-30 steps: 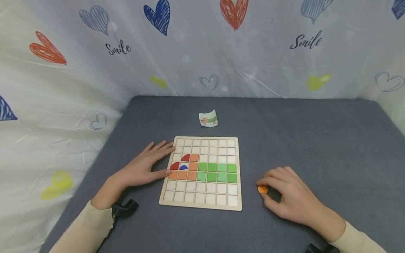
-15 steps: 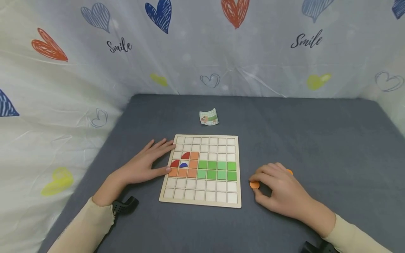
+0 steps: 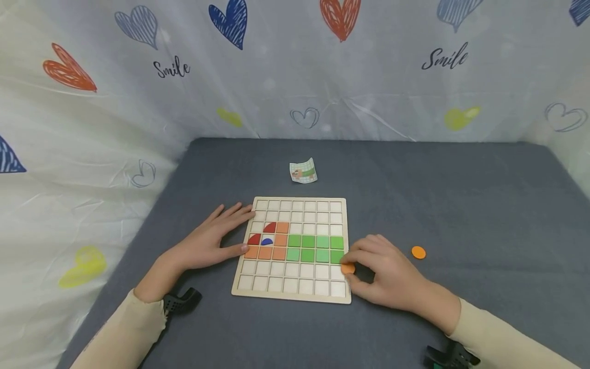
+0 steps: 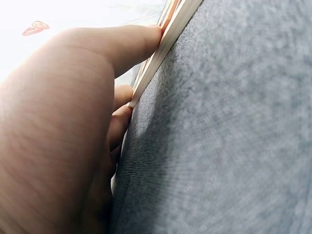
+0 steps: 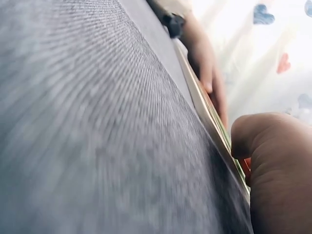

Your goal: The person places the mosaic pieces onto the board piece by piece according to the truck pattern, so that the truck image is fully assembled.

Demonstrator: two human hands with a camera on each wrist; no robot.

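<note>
A square wooden grid board point(image 3: 295, 300) lies on the dark grey cloth. Green tiles point(image 3: 308, 247), orange tiles point(image 3: 265, 252), two red quarter-round pieces point(image 3: 269, 227) and a blue-and-white tile point(image 3: 267, 240) fill some of its cells. My left hand point(image 3: 207, 246) rests with straight, spread fingers against the board's left edge. In the left wrist view, the thumb point(image 4: 139, 44) touches the board's side point(image 4: 170, 39). Between thumb and fingers, my right hand point(image 3: 392, 271) pinches a round orange disc point(image 3: 348, 268) over the board's right edge; part of the disc shows in the right wrist view.
Another orange disc point(image 3: 418, 252) lies on the cloth right of the right hand. A small printed card point(image 3: 303, 171) with a grid picture lies beyond the board. A white curtain point(image 3: 295, 72) with hearts hangs behind the table.
My right hand has moved left with the orange disc, from the cloth to the board's right edge. The other disc, hidden at first, has come into view. The left hand has stayed put.
</note>
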